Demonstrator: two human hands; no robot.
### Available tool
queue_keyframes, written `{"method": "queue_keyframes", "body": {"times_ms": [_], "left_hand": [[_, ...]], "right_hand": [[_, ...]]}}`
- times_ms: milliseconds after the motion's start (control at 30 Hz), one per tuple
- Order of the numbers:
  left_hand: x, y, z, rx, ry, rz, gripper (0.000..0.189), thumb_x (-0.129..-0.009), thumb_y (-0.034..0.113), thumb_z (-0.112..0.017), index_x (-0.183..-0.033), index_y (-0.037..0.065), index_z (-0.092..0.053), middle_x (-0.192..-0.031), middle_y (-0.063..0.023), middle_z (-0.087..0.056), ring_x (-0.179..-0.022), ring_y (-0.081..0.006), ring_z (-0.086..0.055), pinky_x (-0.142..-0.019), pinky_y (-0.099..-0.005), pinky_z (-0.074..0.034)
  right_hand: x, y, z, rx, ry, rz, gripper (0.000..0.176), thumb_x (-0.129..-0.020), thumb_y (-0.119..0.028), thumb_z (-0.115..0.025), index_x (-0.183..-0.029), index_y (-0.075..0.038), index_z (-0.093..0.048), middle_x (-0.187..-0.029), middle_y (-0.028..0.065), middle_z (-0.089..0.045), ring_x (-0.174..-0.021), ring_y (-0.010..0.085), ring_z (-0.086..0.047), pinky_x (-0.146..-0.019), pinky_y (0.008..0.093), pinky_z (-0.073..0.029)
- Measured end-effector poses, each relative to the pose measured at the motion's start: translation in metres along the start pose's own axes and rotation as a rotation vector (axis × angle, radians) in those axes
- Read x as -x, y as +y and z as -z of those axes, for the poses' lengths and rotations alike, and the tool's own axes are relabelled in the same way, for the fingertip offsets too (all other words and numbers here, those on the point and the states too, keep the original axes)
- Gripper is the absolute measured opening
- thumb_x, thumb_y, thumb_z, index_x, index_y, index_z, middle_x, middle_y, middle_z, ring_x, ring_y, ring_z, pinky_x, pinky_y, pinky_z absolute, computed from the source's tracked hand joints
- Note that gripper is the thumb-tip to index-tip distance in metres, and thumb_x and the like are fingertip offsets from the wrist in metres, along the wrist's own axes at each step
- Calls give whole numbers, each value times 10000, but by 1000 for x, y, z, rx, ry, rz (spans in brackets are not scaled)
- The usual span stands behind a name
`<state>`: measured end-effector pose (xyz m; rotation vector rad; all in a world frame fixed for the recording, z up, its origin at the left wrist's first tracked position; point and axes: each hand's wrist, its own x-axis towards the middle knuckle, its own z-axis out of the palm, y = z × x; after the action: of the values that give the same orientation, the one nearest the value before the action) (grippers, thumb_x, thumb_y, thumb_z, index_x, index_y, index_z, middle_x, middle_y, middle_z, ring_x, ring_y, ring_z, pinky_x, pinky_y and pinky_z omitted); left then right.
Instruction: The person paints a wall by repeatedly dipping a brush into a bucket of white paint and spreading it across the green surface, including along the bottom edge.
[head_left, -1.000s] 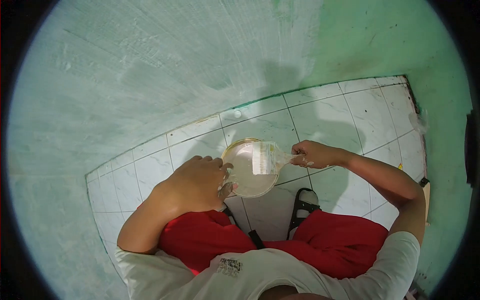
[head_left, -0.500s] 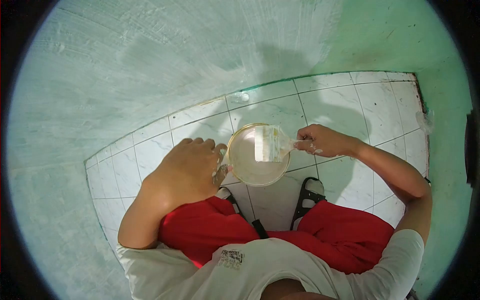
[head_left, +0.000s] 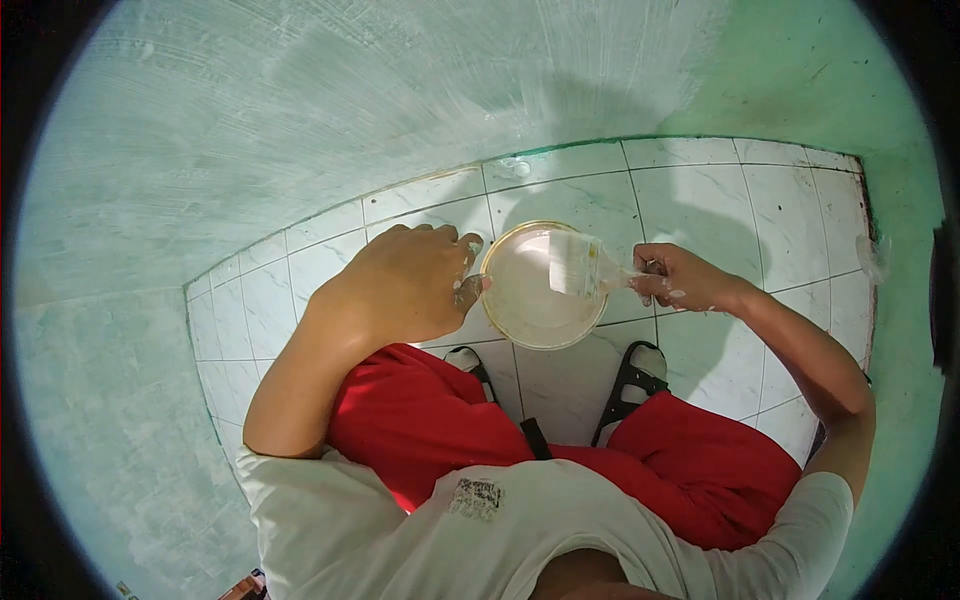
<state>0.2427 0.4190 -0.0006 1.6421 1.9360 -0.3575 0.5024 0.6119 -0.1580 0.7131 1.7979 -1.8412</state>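
A round bucket (head_left: 530,318) with a yellowish rim and whitish paint inside stands on the tiles between my feet. My right hand (head_left: 672,276) is closed round the handle of a wide paintbrush (head_left: 575,264). Its whitened bristles lie over the bucket's opening, and the ferrule crosses the right rim. My left hand (head_left: 425,285) is at the bucket's left side, back upward. Its paint-spotted thumb is at the rim and its fingers curl down beside it, their tips partly hidden. White paint marks both hands.
A streaky pale green wall (head_left: 400,90) rises just beyond the white tiled floor (head_left: 700,215). Another green wall (head_left: 900,290) stands close on the right, with a clear plastic scrap (head_left: 873,258) at its foot. My sandalled feet (head_left: 632,380) flank the bucket.
The whole view has shifted, with floor and bucket sitting higher and further right. My left hand has moved forward along the bucket's side. The brush stays over the opening, its handle slightly lower.
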Motion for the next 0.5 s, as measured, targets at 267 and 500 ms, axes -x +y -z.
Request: {"method": "queue_keyframes", "body": {"times_ms": [267,500], "left_hand": [[3,3,7,9,25,12,382,-987,307,-589,-1175,-17,-661,-1094,-200,-682,-1020,-389,-633,-921,-450,-507],[0,3,7,6,-3,-25,381,-990,299,-577,-1187,-18,-651,-1159,-198,-671,-1040,-386,-630,-938,-453,-499]], "right_hand": [[24,-19,-11,591,338,280,208,-936,-191,-653,-930,-33,-517,-803,114,-623,-711,296,-594,-665,399,-474],[12,22,-13,725,370,360,271,-881,-211,-697,-1009,-2,-581,-907,188,-648,-841,376,-645,-734,459,-506]]}}
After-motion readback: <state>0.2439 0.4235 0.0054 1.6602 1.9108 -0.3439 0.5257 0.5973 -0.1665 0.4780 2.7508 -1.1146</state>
